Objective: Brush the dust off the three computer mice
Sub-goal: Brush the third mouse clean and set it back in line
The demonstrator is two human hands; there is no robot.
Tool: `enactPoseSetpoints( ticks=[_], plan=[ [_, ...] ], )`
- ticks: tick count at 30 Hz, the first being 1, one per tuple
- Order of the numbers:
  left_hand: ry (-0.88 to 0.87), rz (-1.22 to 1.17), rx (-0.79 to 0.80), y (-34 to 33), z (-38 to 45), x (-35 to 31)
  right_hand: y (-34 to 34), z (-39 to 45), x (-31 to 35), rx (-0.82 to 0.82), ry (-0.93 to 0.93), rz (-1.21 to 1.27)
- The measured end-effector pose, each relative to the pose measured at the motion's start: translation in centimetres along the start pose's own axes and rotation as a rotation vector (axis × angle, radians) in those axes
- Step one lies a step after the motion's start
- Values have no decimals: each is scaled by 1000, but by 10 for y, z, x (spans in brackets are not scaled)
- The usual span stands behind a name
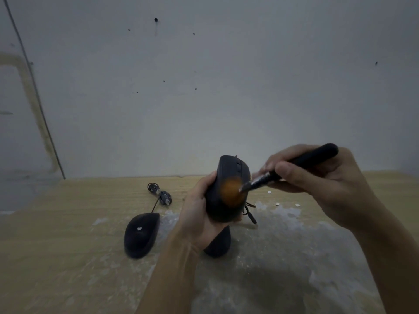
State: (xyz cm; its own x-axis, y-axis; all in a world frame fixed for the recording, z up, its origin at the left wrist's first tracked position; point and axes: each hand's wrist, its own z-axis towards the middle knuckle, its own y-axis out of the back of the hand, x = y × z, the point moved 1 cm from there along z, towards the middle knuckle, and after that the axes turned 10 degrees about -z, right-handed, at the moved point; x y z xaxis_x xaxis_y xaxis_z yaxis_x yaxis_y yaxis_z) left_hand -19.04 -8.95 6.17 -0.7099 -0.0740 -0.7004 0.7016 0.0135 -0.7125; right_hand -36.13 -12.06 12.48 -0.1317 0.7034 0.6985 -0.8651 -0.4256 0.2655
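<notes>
Grey wall, light wooden desk [68, 257]. Left hand [199, 207] wraps a black plastic mouse [229, 189] raised mid-desk; right hand [317, 175] pinches a black-handled brush [292, 166], bristles touching it. I judge it light, rigid, smooth: hold by the sides.

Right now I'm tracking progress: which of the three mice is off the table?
The mouse gripped in the left hand, with the brush in the right hand on it. The mouse with the coiled cable and the half-hidden mouse lie on the table.
</notes>
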Motion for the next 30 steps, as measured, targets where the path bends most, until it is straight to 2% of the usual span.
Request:
enactPoseSetpoints(
  ticks=[3,6,10,13,16,17,20,21,24,25,28,30],
  plan=[
    [12,31,0,2,1,2,1,2,1,-127,62,-101],
    [17,38,9,2,1,3,0,1,4,17,1,-70],
    [24,37,17,0,1,4,3,1,5,-71,42,-107],
    [27,13,11,0,1,3,1,1,3,-3,-4,-63],
    [32,40,4,1,1,3,2,3,-1,-133,70,-179],
    [30,55,3,1,1,3,3,4,-1,-112,75,-193],
    [26,39,-14,2,1,3,4,0,5,107,-29,-120],
    [27,25,-20,3,2,3,4,-1,4,104,-29,-118],
    [31,9,-6,5,1,1,-5,2,-1,-100,93,-230],
    [25,19,5,5,0,0,-9,3,-2,-104,127,-231],
    [20,31,-3,5,-3,-1,-9,2,1,28,96,-161],
    [23,32,-22,5,-1,-1,-4,2,1,-10,77,-130]
  ],
)
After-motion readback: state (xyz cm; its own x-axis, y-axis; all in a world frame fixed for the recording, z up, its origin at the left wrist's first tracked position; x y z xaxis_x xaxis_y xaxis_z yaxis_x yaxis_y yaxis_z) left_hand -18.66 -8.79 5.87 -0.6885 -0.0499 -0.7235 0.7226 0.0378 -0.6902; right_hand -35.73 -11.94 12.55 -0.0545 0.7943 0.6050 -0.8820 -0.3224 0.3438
